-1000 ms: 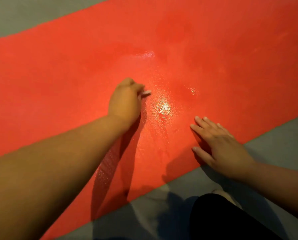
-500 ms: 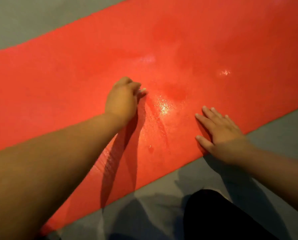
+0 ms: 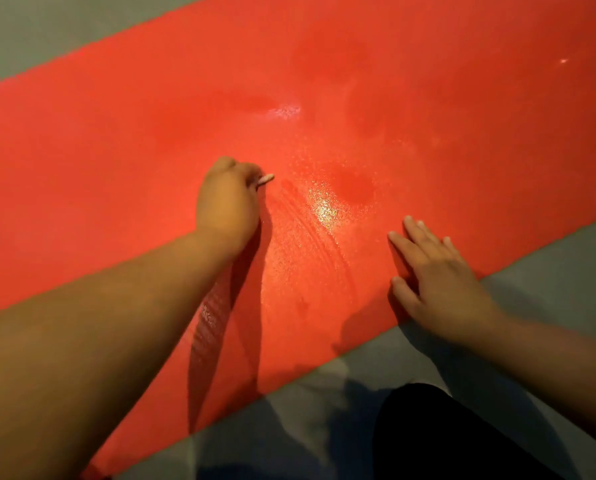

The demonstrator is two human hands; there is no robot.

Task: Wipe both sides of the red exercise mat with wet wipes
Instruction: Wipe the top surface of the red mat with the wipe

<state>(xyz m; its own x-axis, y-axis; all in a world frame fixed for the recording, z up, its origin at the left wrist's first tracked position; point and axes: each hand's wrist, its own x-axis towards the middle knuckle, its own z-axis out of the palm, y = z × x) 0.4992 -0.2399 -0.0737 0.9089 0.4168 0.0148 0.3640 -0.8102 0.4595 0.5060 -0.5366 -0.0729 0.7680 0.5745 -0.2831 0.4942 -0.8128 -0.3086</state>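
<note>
Down on the mat: one hand clutches a wipe, one lies flat

The left hand [image 3: 229,202] is clenched, knuckles up, and presses down on the mat. Its curled fingers grasp a small white wet wipe [image 3: 266,179], of which only one end pokes out on the thumb side. The right hand [image 3: 438,275] holds nothing. It lies released, palm down, with straight fingers slightly spread, resting on the mat just inside the near edge.

Between the two hands a wet, glistening patch [image 3: 324,206] catches the light, with curved streaks running through it. The long red textured exercise mat [image 3: 116,168] is spread flat and crosses the view on a slant. It lies on a smooth grey floor [image 3: 549,265] that shows beyond its far edge and along its near one. A leg in black cloth [image 3: 445,438] rests on the floor at the bottom, near the right forearm.
</note>
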